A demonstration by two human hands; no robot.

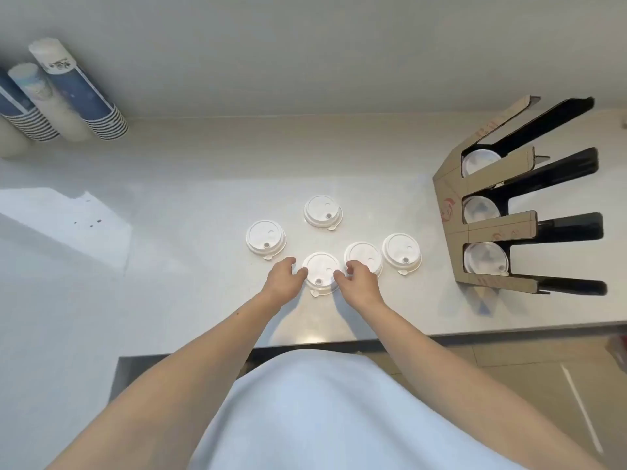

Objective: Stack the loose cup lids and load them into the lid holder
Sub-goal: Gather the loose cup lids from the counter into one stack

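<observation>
Pale grey table (190,184) against a plain light wall; head view looks down over a light blue garment at two bare forearms. Five round white plastic cup lids lie loose and flat on the table, none stacked. Nearest lid (321,273) sits between the hands: left hand (284,278) touches its left rim with curled fingertips, right hand (356,281) touches its right rim, fingers bent, so both hands pinch this one lid from opposite sides; whether it is lifted off the table cannot be told. Second lid (363,257) lies just beyond the right hand, partly covered by its knuckles. Third lid (401,252) lies just right of that one. Fourth lid (266,239) lies beyond and left of the left hand. Fifth lid (323,211) lies farthest ahead, between the two hands' lines. Brown cardboard and black lid holder (454,212) stands well right of the right hand, three slots, each showing white lids inside. Stacks of blue and white paper cups (81,93) lie far ahead and left of the left hand, by the wall.
</observation>
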